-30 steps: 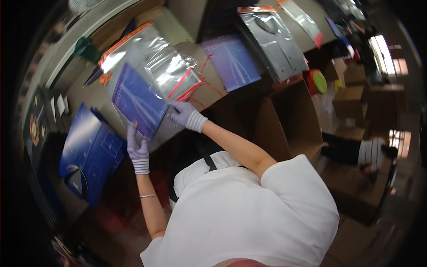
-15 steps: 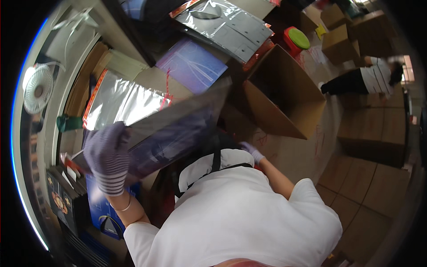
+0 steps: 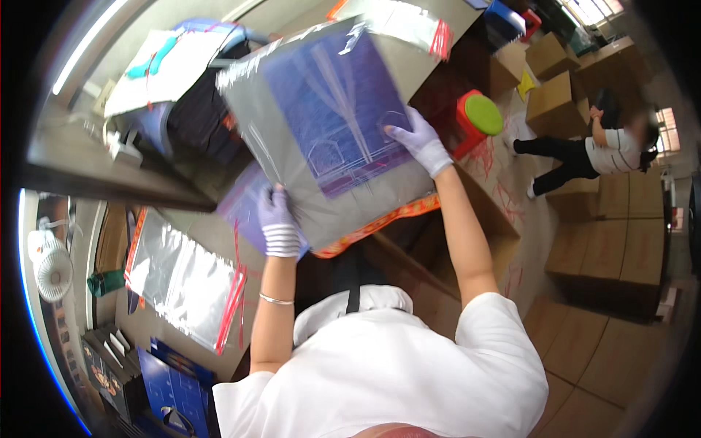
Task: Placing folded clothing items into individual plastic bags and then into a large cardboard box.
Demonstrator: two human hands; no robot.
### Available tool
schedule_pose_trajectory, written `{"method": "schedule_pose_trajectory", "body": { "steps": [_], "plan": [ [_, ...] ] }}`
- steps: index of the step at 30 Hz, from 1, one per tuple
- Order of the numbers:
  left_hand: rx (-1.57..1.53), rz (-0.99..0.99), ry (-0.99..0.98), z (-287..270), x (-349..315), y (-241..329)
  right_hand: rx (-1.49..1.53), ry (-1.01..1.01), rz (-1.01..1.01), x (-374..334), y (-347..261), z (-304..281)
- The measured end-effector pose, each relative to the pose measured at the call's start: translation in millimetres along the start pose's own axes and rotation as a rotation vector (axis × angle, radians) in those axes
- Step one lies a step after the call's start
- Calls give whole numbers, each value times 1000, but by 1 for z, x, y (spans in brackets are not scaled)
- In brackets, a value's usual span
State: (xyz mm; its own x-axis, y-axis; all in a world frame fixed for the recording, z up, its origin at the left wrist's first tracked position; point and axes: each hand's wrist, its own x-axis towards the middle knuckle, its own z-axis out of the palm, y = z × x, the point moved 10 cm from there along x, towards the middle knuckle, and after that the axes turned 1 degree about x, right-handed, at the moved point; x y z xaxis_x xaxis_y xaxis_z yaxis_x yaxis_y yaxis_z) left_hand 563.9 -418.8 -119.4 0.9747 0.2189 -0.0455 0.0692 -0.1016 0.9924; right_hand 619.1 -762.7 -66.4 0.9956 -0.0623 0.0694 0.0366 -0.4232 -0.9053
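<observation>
Both my hands, in striped lavender gloves, hold a clear plastic bag (image 3: 281, 135) with an orange-red edge. Inside it show a grey layer and a blue-purple printed sheet (image 3: 339, 102). My left hand (image 3: 277, 219) is closed on the bag's near left edge, thumb on top. My right hand (image 3: 422, 142) grips its right edge, thumb on top and fingers mostly hidden beneath. The bag is held tilted over the table, above an open cardboard box (image 3: 475, 219) and partly over another blue-purple printed sheet (image 3: 241, 201).
A stack of clear bags (image 3: 186, 277) lies on the left of the table, more bags (image 3: 401, 25) at the far side. A red stool with a green top (image 3: 483, 115), stacked cartons (image 3: 591, 241) and another person (image 3: 584, 153) are at the right. A fan (image 3: 52, 266) stands at far left.
The filled bag has moved from the left to in front of me, and my right hand, formerly low by my waist, now grips it too. The view has turned.
</observation>
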Motion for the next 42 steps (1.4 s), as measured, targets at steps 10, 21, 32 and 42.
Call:
{"method": "schedule_pose_trajectory", "body": {
  "steps": [10, 21, 32, 42],
  "plan": [
    [-184, -890, -12, 68, 28, -185, -359, -490, 191, 178, 124, 68],
    [-468, -818, -65, 104, 61, -188, -389, -714, 511, 121, 190, 36],
    [-234, -773, -402, 142, 60, -168, 510, -244, 513, 12, 201, -13],
    [-356, 181, -508, 157, 126, 98, 486, 102, -47, 6, 46, -107]
  ]
}}
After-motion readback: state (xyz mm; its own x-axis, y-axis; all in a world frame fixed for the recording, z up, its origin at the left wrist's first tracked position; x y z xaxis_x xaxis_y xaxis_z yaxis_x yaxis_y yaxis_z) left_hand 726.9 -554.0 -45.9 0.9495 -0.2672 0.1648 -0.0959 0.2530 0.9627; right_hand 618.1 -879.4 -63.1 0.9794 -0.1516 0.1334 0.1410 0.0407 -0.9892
